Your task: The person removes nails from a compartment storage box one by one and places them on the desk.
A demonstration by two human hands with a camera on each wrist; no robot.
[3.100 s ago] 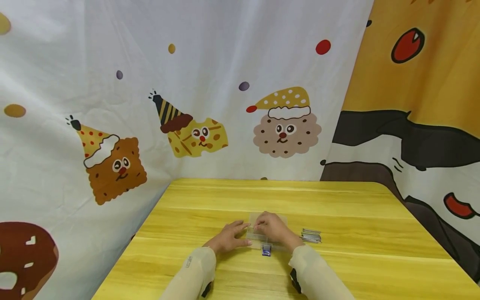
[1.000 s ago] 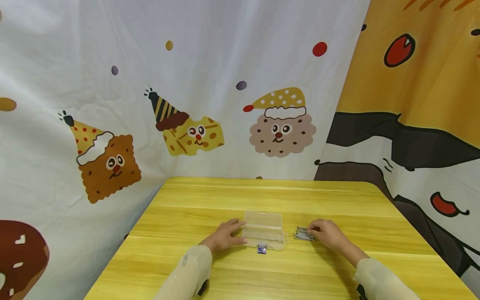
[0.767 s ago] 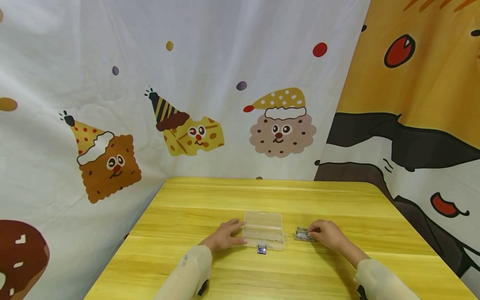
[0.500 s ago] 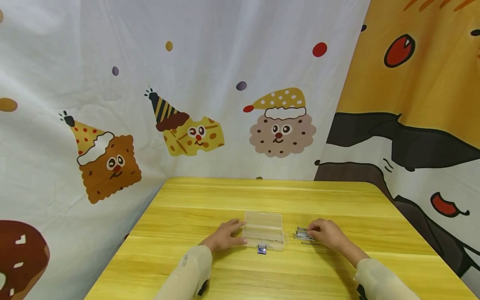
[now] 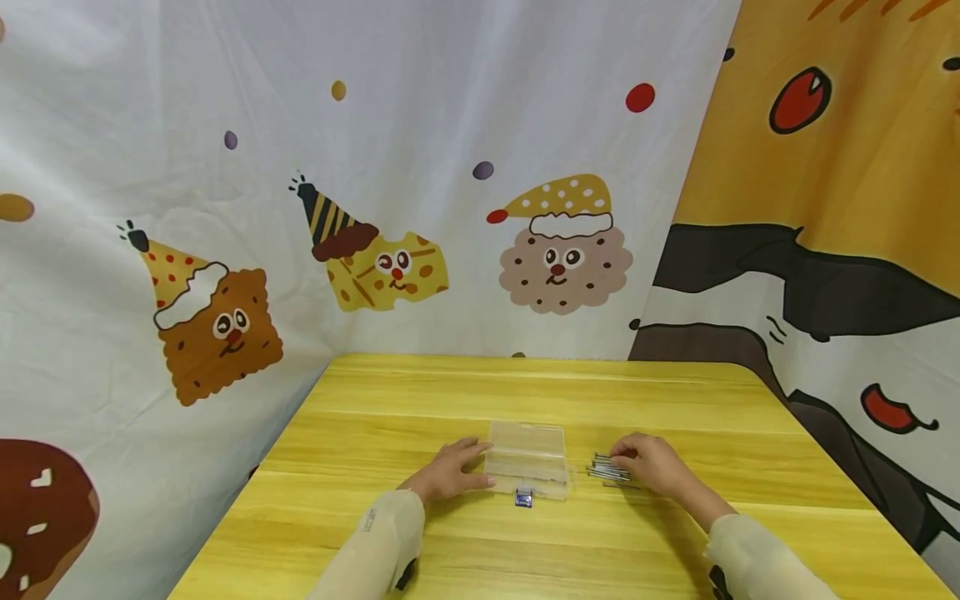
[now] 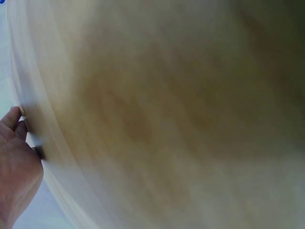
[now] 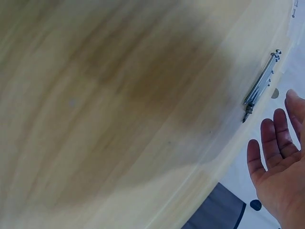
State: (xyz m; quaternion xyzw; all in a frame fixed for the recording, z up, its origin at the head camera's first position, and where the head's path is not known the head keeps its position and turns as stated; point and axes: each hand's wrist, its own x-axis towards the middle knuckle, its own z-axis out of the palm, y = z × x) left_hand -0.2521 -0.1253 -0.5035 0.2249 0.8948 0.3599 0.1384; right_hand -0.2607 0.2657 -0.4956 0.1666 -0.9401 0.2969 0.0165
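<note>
Showing only nails – right wrist view misses the clear box

A yellow wooden table with rounded corners stands against a white curtain printed with cartoon biscuits in party hats and coloured dots, meeting an orange, black and white curtain on the right.

Obscured items, left wrist and head views
Left wrist view blurred throughout; left hand edge-cropped; metal pins too small to count.
</note>
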